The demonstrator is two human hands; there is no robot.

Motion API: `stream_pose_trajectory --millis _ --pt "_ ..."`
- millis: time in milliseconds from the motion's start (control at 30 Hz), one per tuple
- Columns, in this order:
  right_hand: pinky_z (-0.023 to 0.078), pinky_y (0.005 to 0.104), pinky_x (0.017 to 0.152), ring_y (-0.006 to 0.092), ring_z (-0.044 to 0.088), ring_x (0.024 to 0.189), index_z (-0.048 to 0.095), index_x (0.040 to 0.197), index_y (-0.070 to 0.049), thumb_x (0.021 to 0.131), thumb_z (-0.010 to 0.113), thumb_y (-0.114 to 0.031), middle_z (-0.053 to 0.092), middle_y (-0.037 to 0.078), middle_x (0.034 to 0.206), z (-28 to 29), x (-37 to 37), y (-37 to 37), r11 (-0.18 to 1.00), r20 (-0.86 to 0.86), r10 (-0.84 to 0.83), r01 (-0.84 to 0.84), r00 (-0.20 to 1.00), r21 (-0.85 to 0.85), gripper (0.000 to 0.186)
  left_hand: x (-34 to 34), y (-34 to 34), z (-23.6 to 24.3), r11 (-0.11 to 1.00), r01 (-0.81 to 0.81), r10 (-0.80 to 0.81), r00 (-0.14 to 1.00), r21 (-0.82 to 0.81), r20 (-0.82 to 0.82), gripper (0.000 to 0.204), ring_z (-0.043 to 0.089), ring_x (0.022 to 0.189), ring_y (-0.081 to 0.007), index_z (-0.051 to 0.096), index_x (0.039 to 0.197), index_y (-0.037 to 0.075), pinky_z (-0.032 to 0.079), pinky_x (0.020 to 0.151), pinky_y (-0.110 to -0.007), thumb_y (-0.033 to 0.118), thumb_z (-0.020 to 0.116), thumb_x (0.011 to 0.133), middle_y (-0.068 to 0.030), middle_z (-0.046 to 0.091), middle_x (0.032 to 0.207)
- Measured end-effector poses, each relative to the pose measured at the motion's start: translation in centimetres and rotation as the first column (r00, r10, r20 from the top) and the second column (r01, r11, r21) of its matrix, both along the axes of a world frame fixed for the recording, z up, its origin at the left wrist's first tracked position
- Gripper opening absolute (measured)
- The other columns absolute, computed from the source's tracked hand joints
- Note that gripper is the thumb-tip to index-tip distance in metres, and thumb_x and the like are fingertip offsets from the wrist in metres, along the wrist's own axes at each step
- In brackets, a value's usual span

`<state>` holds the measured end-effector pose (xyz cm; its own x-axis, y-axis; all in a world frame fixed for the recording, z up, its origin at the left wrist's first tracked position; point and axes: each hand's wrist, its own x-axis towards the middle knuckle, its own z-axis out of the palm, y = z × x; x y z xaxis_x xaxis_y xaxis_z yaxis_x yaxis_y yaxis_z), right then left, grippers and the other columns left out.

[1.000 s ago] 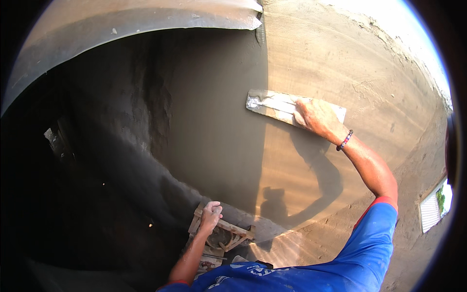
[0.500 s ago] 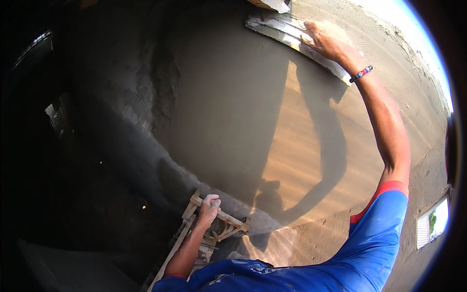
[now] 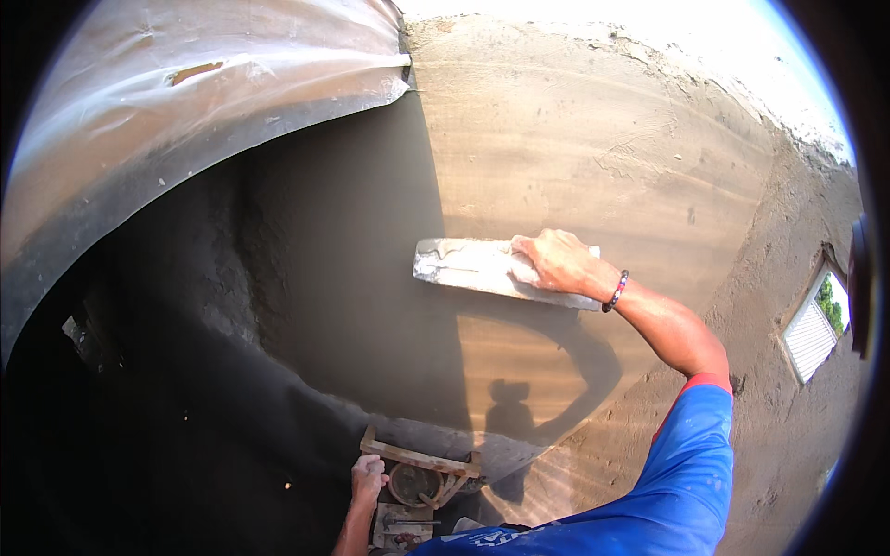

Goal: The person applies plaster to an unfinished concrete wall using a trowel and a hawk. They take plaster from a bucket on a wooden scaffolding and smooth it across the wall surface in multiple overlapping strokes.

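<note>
My right hand grips a long, pale plastering float, crusted with mortar, whose face lies against the plastered wall. The float runs roughly level and straddles the line between shade and sunlight. Low in view, my left hand is closed with its fingers curled, and no tool shows in it. It is beside the left end of a wooden frame; whether it touches the wood I cannot tell.
A translucent plastic sheet hangs across the upper left. Below the wooden frame is a round bucket beside a small board with tools. A window opening breaks the wall at right. The left side is dark.
My right hand has brought the float down the wall from high up, turning it closer to level. My left hand has shifted toward the frame's left end. The view has tilted up, showing the plastic sheet.
</note>
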<state>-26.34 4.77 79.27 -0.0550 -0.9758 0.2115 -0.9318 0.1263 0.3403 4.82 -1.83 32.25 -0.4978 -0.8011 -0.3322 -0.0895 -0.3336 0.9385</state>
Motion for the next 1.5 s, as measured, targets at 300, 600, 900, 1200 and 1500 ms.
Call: stream_pose_trajectory --millis 300,600,900,1200,1500 --pt "0.05 0.0426 0.09 0.0326 0.063 0.103 0.057 0.128 -0.013 0.093 0.055 -0.048 0.063 0.014 0.12 25.4 -4.9 3.9 0.838 -0.475 -0.346 0.038 0.809 -0.545 0.05 -5.4 -0.6 3.0 0.995 0.084 -0.087 0.994 -0.044 -0.071 0.023 0.063 0.062 -0.0143 0.06 0.11 0.003 0.05 0.054 -0.026 0.014 0.057 0.09 -0.0056 0.062 0.086" --pt "0.052 0.0433 0.071 0.0338 0.065 0.081 0.057 0.123 -0.009 0.09 0.058 -0.034 0.066 0.018 0.086 10.3 -8.4 4.4 0.954 -0.485 -0.065 -0.089 0.872 -0.287 0.041 -8.3 -0.6 3.3 0.987 0.161 -0.16 0.984 0.008 -0.083 0.029 0.06 0.062 -0.012 0.058 0.115 0.003 0.05 0.057 -0.027 0.017 0.061 0.09 -0.005 0.061 0.089" --pt "0.046 0.0325 0.064 0.0145 0.057 0.069 0.063 0.093 0.001 0.093 0.059 -0.025 0.062 0.008 0.073 11.3 -10.1 13.8 0.228 0.269 -0.014 0.265 0.963 -0.937 0.026 -5.6 -2.6 1.4 0.986 0.16 -0.158 0.987 -0.053 0.038 0.027 0.065 0.064 -0.0158 0.06 0.114 0.002 0.052 0.055 -0.029 0.016 0.057 0.091 -0.0074 0.063 0.091" --pt "0.043 0.0321 0.05 0.0158 0.052 0.054 0.061 0.086 -0.003 0.091 0.06 -0.033 0.058 0.005 0.068 16.7 -7.7 1.9 0.394 0.271 -0.002 0.25 0.963 -0.885 0.031 -7.8 -1.6 3.2 0.992 0.126 -0.124 0.99 0.014 -0.067 0.025 0.059 0.059 -0.0114 0.06 0.112 0.005 0.047 0.051 -0.026 0.018 0.06 0.089 -0.0017 0.059 0.081" --pt "0.051 0.0444 0.079 0.0365 0.064 0.091 0.063 0.108 -0.007 0.09 0.056 -0.036 0.067 0.021 0.097 14.8 -0.4 -9.1 0.798 -0.224 -0.081 -0.072 0.971 -0.599 0.035 -8.7 -1.4 1.3 0.996 0.085 -0.079 0.989 0.037 -0.128 0.029 0.06 0.062 -0.0127 0.06 0.112 0.003 0.047 0.053 -0.027 0.019 0.061 0.088 -0.0037 0.059 0.084"
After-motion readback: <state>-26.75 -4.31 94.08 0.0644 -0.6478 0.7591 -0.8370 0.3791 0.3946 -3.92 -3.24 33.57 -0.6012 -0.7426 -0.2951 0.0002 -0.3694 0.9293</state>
